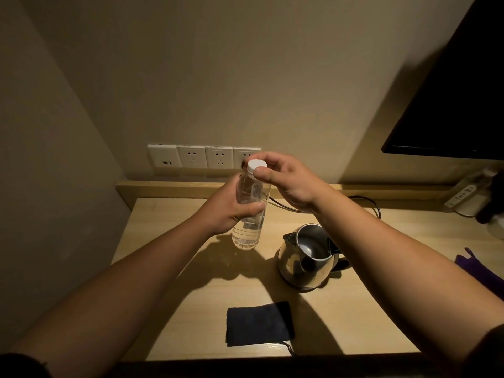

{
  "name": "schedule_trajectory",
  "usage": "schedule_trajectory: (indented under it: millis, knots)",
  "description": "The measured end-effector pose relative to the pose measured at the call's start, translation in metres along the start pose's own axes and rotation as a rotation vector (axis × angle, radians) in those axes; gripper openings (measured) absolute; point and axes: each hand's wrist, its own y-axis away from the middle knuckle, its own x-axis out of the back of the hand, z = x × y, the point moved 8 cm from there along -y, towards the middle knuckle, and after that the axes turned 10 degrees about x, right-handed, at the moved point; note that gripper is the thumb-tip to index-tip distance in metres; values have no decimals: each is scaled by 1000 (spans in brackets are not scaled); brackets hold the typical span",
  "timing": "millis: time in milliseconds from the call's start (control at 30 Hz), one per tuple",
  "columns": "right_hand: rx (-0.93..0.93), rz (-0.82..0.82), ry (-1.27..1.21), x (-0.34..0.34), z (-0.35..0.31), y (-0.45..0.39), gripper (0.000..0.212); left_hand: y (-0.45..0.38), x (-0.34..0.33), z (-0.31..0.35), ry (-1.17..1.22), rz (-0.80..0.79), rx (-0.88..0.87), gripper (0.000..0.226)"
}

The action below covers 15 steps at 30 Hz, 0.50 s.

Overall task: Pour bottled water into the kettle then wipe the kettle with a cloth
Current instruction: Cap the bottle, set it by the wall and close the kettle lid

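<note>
A clear water bottle (249, 211) is held upright above the wooden desk (191, 296). My left hand (227, 207) grips its body from the left. Fingers and thumb of my right hand (286, 177) pinch the white cap (256, 166) on top. A steel kettle (306, 257) stands on the desk to the right of the bottle, its lid open and the inside visible. A dark folded cloth (259, 326) lies near the desk's front edge.
A row of wall sockets (204, 159) sits behind the bottle. A black cord (365, 201) runs along the back of the desk. A dark screen (450, 105) hangs at upper right, a purple cloth (482, 271) lies at the right edge.
</note>
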Motion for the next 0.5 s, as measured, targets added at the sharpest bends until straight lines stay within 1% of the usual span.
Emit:
schedule_trajectory:
  millis: [233,500]
  knots:
    - [-38,50,78,5,5,2,21,-2,-1,-5,-47,1,15,84]
    - [-84,54,131,8,8,4,23,-2,-2,-13,-59,-65,21,88]
